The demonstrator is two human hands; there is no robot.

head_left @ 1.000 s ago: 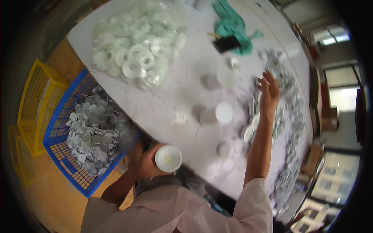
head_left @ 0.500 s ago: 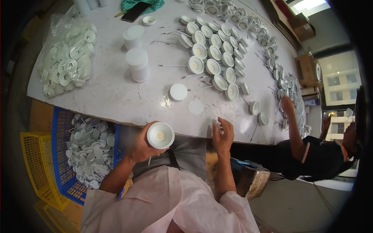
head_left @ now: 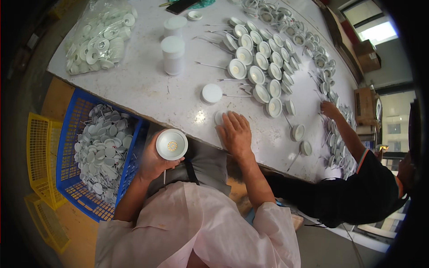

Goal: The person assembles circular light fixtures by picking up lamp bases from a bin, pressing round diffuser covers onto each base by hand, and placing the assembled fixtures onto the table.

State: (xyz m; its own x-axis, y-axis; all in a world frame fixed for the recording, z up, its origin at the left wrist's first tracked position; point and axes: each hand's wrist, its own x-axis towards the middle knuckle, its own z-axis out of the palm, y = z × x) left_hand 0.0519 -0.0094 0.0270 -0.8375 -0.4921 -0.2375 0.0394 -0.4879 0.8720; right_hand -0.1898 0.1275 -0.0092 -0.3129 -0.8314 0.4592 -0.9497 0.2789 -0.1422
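My left hand point(head_left: 152, 163) is closed around a round white LED downlight point(head_left: 172, 144) in front of the table's near edge. The lamp's open face is up, showing a ring of small yellow LEDs, and a wire hangs below it. My right hand point(head_left: 237, 134) lies palm down at the table edge, fingers stretched out. Its fingertips touch a thin white disc point(head_left: 218, 118), partly hidden under them. Just beyond lies a downlight with a white cover point(head_left: 212, 94), its wire pointing right. Two stacks of white discs point(head_left: 173, 56) stand farther back.
Many uncovered downlights point(head_left: 256, 75) with wires crowd the table's middle and right. A clear bag of white rings point(head_left: 100, 40) lies at the left. Below it, a blue basket point(head_left: 67, 174) holds many covered lamps, beside yellow crates point(head_left: 38, 147). A co-worker's hand point(head_left: 330, 109) reaches in from the right.
My right hand has come left and down onto the thin white disc, which has slid towards the table edge. The left hand still holds the downlight. The view has shifted slightly.
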